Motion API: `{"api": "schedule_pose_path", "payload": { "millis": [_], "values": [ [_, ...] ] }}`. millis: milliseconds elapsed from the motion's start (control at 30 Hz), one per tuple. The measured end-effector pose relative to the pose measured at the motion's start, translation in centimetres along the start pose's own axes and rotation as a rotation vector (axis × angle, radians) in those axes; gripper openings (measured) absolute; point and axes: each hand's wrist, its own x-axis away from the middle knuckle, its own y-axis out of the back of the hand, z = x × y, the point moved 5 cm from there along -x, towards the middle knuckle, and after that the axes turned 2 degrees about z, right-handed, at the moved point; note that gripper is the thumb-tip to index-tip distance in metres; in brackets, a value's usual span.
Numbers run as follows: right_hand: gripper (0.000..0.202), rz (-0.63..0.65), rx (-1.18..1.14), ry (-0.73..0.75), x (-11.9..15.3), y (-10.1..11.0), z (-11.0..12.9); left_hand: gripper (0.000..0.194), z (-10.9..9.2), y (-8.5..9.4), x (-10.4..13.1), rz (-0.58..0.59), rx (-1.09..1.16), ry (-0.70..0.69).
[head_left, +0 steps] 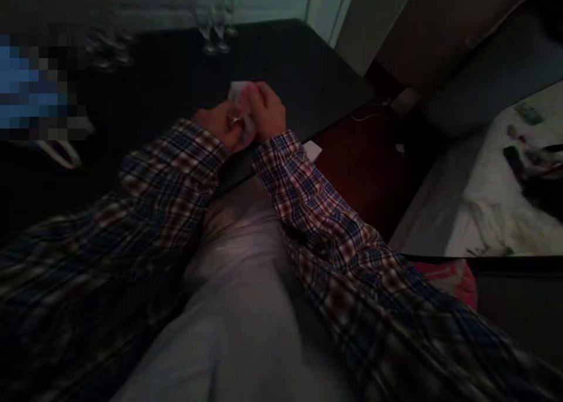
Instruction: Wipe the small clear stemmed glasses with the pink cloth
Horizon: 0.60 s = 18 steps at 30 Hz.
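The left hand (pixel 221 124) and the right hand (pixel 269 111) both pinch the cloth (pixel 243 100) above the table (pixel 281 56), near its front edge. Handling seems under way, unfinished; glasses (pixel 220 31) stand by the far edge. What remains, I cannot tell.

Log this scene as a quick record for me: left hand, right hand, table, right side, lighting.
Left hand: against a pink and white cloth, exact grip unclear
Right hand: fingers closed on the same cloth
Table: dark, with clear glasses near the far edge
Right side: white cover with assorted items on it
Lighting: dim
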Motion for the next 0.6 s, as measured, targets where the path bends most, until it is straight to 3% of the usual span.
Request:
{"api": "schedule_pose_path", "payload": {
  "millis": [600],
  "values": [
    [0.028,-0.013,-0.003,0.001,0.52,0.3,0.29,0.036,-0.22,0.27,0.14,0.045,0.01,0.005]
  ]
}}
